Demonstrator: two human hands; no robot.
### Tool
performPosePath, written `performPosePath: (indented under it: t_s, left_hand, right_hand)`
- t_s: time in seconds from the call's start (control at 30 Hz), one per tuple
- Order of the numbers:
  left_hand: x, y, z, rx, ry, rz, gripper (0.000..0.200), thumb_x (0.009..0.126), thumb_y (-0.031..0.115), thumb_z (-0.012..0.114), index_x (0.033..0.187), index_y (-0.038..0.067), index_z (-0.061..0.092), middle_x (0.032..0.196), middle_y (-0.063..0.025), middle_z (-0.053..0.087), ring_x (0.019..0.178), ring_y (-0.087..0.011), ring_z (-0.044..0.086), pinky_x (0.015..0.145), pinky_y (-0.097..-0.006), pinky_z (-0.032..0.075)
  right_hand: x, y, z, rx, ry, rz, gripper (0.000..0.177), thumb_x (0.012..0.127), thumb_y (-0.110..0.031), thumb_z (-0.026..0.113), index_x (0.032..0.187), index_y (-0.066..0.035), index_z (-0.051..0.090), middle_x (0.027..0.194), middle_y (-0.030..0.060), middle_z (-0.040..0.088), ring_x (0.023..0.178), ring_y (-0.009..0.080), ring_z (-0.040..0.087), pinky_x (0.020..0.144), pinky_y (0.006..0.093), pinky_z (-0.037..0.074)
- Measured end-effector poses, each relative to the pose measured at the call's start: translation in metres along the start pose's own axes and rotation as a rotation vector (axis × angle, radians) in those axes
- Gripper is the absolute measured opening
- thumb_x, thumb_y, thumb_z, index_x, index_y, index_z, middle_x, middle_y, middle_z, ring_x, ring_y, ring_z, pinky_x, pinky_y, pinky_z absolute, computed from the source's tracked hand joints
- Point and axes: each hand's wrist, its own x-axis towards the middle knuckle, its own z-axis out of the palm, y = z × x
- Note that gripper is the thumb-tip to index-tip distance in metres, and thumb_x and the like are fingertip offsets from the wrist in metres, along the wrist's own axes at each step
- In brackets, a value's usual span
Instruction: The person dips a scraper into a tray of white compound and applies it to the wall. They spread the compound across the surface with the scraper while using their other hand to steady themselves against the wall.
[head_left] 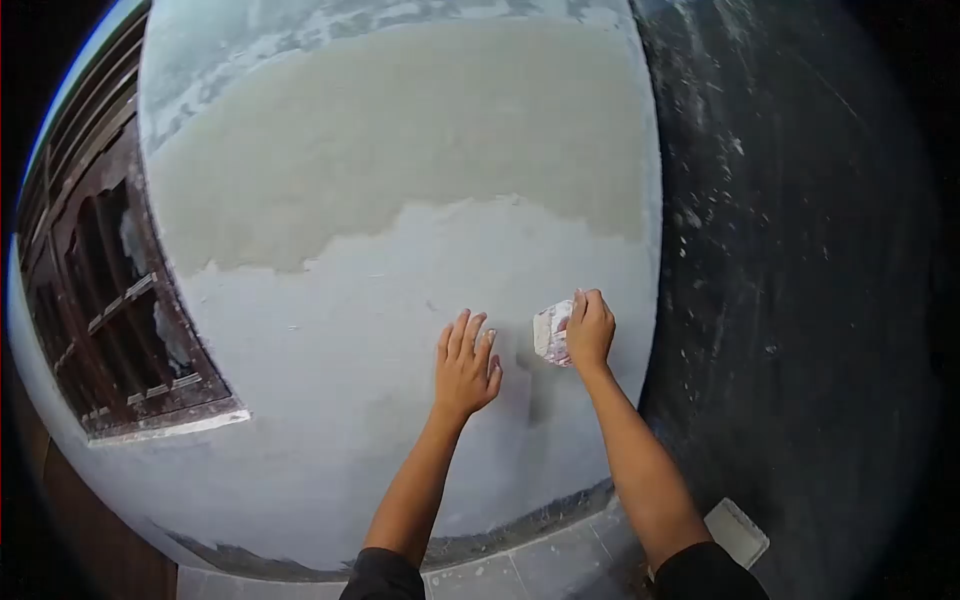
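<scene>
My left hand (466,366) is raised in front of the wall (350,340), its fingers spread and nothing in them. To its right, my right hand (592,330) is closed on the edge of a small flat putty spreader (548,333). White putty is smeared over the spreader's face, with pinkish patches showing through. The spreader is held up before the white lower part of the wall, near the wall's right-hand corner. Above both hands, a band of beige plaster (420,120) meets the white coat along a ragged edge.
A dark wooden window (110,290) with glass panes is at the left. On the right stretches a dark surface (790,250) flecked with white. A pale rectangular object (738,533) lies low at the right, by my right sleeve. Light floor tiles (480,580) run along the wall's foot.
</scene>
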Motion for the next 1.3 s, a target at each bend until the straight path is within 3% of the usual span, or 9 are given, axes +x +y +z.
performPosePath:
  t_s: [0.4,0.53,0.8,0.9,0.93,0.97,1.03,1.07,1.3]
  left_hand:
    - [-0.007,0.146,0.102,-0.364,-0.171,0.111,0.041,0.079,0.016,0.058,0.117,0.001,0.055,0.130,-0.0158,0.050,0.131,-0.0359,0.040,0.106,-0.0495,0.031]
    - [-0.015,0.206,0.133,-0.544,-0.177,0.084,0.042,0.079,0.014,0.058,0.118,0.001,0.053,0.129,-0.0164,0.050,0.126,-0.0363,0.043,0.102,-0.0482,0.034]
    - [-0.053,0.294,0.168,-0.789,-0.278,0.027,0.041,0.080,0.014,0.058,0.119,0.000,0.050,0.126,-0.0187,0.050,0.120,-0.0378,0.045,0.099,-0.0470,0.036]
    - [-0.076,0.319,0.172,-0.849,-0.359,0.041,0.041,0.081,0.014,0.058,0.118,-0.001,0.050,0.125,-0.0187,0.050,0.119,-0.0378,0.046,0.099,-0.0475,0.036]
    - [-0.084,0.327,0.176,-0.884,-0.381,0.050,0.043,0.080,0.013,0.059,0.119,-0.001,0.049,0.125,-0.0192,0.050,0.118,-0.0385,0.045,0.099,-0.0479,0.035]
    - [-0.095,0.333,0.177,-0.902,-0.408,0.056,0.043,0.080,0.013,0.059,0.119,-0.001,0.049,0.125,-0.0192,0.050,0.118,-0.0385,0.045,0.099,-0.0479,0.035]
    - [-0.110,0.346,0.177,-0.912,-0.472,0.077,0.045,0.079,0.011,0.059,0.120,-0.003,0.048,0.125,-0.0198,0.049,0.118,-0.0391,0.045,0.098,-0.0479,0.036]
    - [-0.116,0.352,0.178,-0.932,-0.492,0.085,0.045,0.079,0.011,0.059,0.120,-0.003,0.048,0.125,-0.0198,0.049,0.118,-0.0391,0.045,0.098,-0.0479,0.036]
    - [-0.196,0.394,0.171,-1.014,-0.709,0.113,0.048,0.079,0.010,0.059,0.122,-0.006,0.045,0.128,-0.0211,0.047,0.116,-0.0394,0.046,0.095,-0.0470,0.037]
  right_hand:
    - [-0.033,0.130,-0.137,-0.130,0.225,0.217,0.010,0.095,-0.010,0.050,0.097,0.000,0.048,0.087,0.0245,0.061,0.084,0.0461,0.057,0.072,0.0502,0.043]
    - [-0.056,0.168,-0.197,-0.361,0.297,0.241,0.014,0.097,-0.014,0.047,0.099,-0.001,0.047,0.085,0.0245,0.061,0.082,0.0466,0.057,0.073,0.0514,0.043]
    - [-0.127,0.239,-0.295,-0.364,0.152,0.682,0.016,0.089,-0.013,0.046,0.101,-0.002,0.047,0.102,0.0243,0.056,0.099,0.0426,0.053,0.082,0.0499,0.039]
    - [-0.170,0.261,-0.319,-0.283,0.166,0.793,0.017,0.087,-0.011,0.048,0.101,-0.001,0.046,0.099,0.0231,0.056,0.095,0.0413,0.054,0.081,0.0473,0.041]
    - [-0.180,0.264,-0.324,-0.265,0.144,0.791,0.018,0.086,-0.003,0.050,0.103,-0.001,0.045,0.097,0.0186,0.057,0.094,0.0323,0.058,0.081,0.0412,0.045]
    - [-0.198,0.263,-0.331,-0.279,0.154,0.819,0.018,0.086,-0.003,0.050,0.103,-0.001,0.045,0.097,0.0186,0.057,0.094,0.0323,0.058,0.081,0.0412,0.045]
    - [-0.205,0.218,-0.335,0.207,0.339,0.953,0.021,0.085,0.005,0.052,0.104,-0.002,0.048,0.098,0.0131,0.059,0.090,0.0215,0.061,0.080,0.0337,0.048]
    - [-0.239,0.252,-0.340,-0.016,0.335,0.800,0.022,0.087,0.007,0.053,0.107,-0.001,0.053,0.099,0.0091,0.062,0.085,0.0150,0.062,0.077,0.0288,0.051]
    - [-0.318,0.230,-0.389,0.181,0.444,1.090,0.018,0.095,-0.005,0.055,0.111,0.001,0.060,0.093,0.0071,0.067,0.075,0.0114,0.062,0.064,0.0257,0.051]
